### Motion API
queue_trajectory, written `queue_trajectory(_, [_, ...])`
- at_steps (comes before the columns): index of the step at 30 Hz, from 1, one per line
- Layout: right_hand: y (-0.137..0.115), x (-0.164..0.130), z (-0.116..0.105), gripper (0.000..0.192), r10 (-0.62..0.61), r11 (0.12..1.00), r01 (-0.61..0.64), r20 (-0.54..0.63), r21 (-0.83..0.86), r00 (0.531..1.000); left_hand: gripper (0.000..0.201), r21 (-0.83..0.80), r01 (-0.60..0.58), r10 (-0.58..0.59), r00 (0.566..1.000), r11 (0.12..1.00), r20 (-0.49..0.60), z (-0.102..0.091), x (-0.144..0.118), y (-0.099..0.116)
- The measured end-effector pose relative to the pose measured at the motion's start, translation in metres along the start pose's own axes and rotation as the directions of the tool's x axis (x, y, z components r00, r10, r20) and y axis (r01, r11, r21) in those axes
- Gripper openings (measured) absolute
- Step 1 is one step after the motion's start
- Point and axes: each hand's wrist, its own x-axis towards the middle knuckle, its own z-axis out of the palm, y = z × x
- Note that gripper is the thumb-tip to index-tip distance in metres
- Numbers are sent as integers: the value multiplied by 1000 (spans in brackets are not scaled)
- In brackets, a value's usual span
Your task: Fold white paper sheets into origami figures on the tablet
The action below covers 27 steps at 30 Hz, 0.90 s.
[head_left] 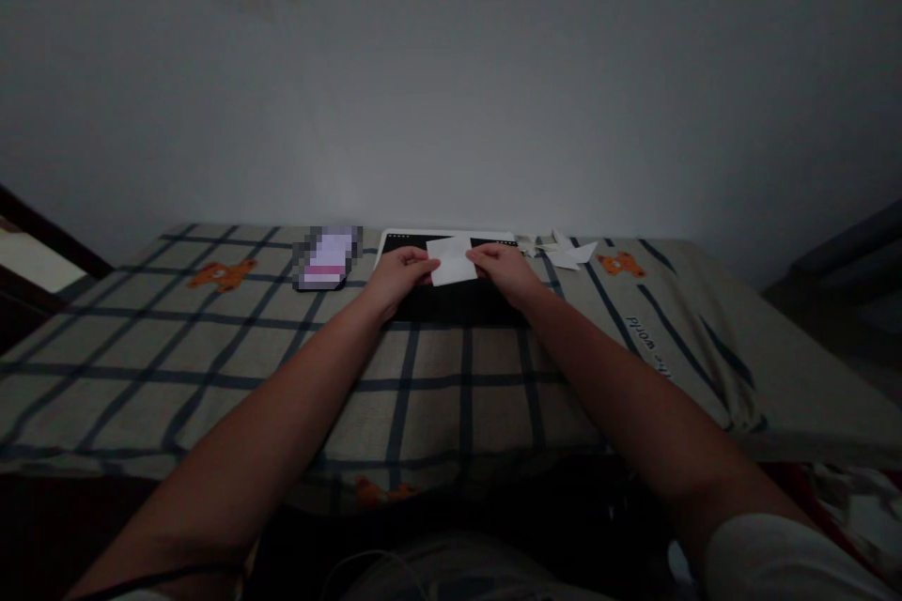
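My left hand (398, 274) and right hand (502, 269) pinch opposite ends of a white paper (452, 261), keeping it taut over the dark board (451, 300) on the bed (211, 338).

The sheet (453, 261) is thin white paper, matt and smooth, with one crisp fold. The scraps (564, 252) far right of it are the same paper. The cover (211, 338) is woven cloth, matt, checked and softly creased. The board (451, 300) looks dark and smooth, its material unclear.
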Motion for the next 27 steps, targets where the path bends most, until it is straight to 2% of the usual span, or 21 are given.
queue_trajectory(3, [1,1,-2,22,-30,994,30,4,-105,1000,21,-15,18,-18,1000,1000,23,1,-1,0])
queue_trajectory(7, [1,0,-1,21,-32,987,37,34,-158,999,29,-16,-25,26,998,1000,55,-1,0,-2])
queue_trajectory(14, [-3,-4,4,18,54,998,-50,115,-44,992,35,80,-135,142,986,988,-87,-5,4,-3])
queue_trajectory(20, [-3,-3,2,14,17,993,-2,128,-116,992,22,58,-87,89,995,995,-41,-5,4,-4])
queue_trajectory(24, [-5,-5,2,16,12,994,9,184,-109,983,31,96,-67,63,997,993,44,-4,1,-3])
queue_trajectory(27, [-5,-6,3,16,26,996,-9,177,-92,984,37,132,-76,74,997,988,26,-2,-1,-2])
